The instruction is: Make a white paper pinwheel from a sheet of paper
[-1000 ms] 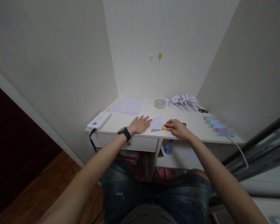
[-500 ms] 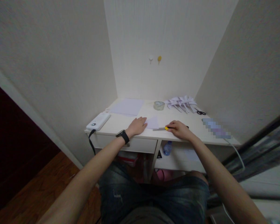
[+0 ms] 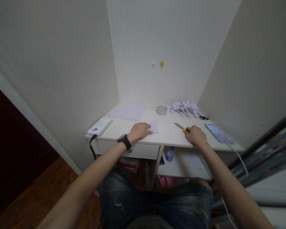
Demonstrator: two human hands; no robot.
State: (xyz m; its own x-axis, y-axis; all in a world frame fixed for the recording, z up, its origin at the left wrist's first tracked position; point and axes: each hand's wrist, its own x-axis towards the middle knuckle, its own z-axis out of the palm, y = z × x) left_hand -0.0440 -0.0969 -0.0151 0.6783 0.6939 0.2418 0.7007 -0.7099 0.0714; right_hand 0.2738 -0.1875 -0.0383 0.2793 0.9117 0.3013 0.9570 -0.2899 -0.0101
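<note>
- Resting flat, left hand [image 3: 138, 131] pins small folded paper [image 3: 154, 126] on surface [image 3: 166, 133].
- right hand [image 3: 195, 135] closed around yellow-handled utility knife [image 3: 181, 127], blade bare, pointing away, apart from the paper.
- Risk: exposed blade could nick left fingers or slip on the paper if dragged.

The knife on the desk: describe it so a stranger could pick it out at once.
On the white desk, look to the right hand. The knife sticks out from it, pointing toward the back wall; its grey blade and yellow piece set it apart from the black scissors.
</note>
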